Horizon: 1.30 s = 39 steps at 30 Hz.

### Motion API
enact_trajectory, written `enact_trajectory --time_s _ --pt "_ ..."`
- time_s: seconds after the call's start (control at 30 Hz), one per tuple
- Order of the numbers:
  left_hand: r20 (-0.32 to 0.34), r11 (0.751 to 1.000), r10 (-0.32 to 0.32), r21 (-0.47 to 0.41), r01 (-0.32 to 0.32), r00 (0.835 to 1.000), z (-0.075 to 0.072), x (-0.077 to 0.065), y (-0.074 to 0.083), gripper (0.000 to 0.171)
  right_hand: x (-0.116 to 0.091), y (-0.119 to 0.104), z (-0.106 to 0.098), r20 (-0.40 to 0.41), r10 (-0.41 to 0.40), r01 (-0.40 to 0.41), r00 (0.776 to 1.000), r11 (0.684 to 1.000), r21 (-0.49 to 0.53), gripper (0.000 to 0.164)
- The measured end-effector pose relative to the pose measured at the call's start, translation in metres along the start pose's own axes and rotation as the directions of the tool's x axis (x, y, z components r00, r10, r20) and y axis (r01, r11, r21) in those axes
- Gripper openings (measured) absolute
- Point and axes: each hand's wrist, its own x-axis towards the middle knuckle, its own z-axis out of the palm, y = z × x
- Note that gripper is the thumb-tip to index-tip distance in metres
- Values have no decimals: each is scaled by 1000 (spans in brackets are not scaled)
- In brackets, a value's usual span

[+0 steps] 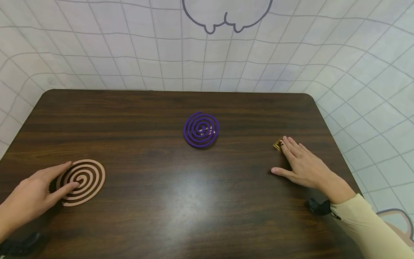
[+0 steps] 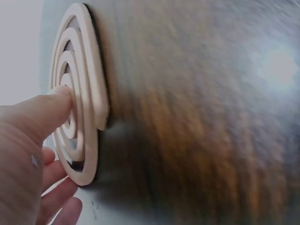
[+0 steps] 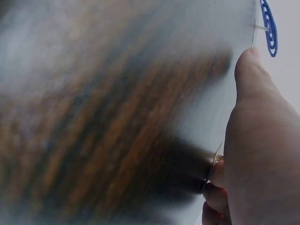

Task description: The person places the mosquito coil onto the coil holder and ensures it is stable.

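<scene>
A beige spiral coil, like a mosquito coil (image 1: 97,172), is at the table's left side. My left hand (image 1: 38,189) holds it, thumb on the inner turns and index finger at its far rim. In the left wrist view, the other fingers curl by the edge of the coil (image 2: 89,93). My right hand (image 1: 305,167) lies with fingers extended and thumb spread, fingertips touching a small gold metal piece (image 1: 277,144). The right wrist view shows that thin piece (image 3: 212,168) nearly edge-on beside the fingertips.
A purple spiral coil (image 1: 185,131) sits near the table's middle, with a small shiny metal piece (image 1: 211,131) showing between its turns. The dark wooden table (image 1: 145,223) has rounded far corners. White grid-patterned cloth (image 1: 129,46) surrounds it.
</scene>
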Motion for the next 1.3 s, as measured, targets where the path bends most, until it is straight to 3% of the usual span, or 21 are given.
enact_trajectory --time_s 0.2,0.47,0.6,0.73,0.93,1.07,1.3 --pt "9 999 -33 -6 33 999 -4 5 2 88 0 0 -1 20 11 -11 1000 1000 11 106" --pt "7 999 -12 -30 13 1000 -5 10 1 87 1 -2 -2 21 10 -10 1000 1000 10 107" --pt "54 998 -49 -39 51 997 -8 13 0 90 2 -3 -2 26 14 -14 1000 1000 4 106" --pt "133 990 -114 -69 124 985 -13 16 0 92 2 -3 -1 29 17 -17 999 1000 9 107" --pt "257 972 -192 -82 219 947 -18 21 -1 97 2 -3 -1 30 20 -20 999 1000 8 108" --pt "287 966 -200 -102 238 937 -19 22 1 98 1 -2 -1 21 23 -23 1000 1000 13 109" --pt "322 933 -177 -247 263 930 -16 21 3 85 1 -2 0 29 25 -26 999 1000 13 109"
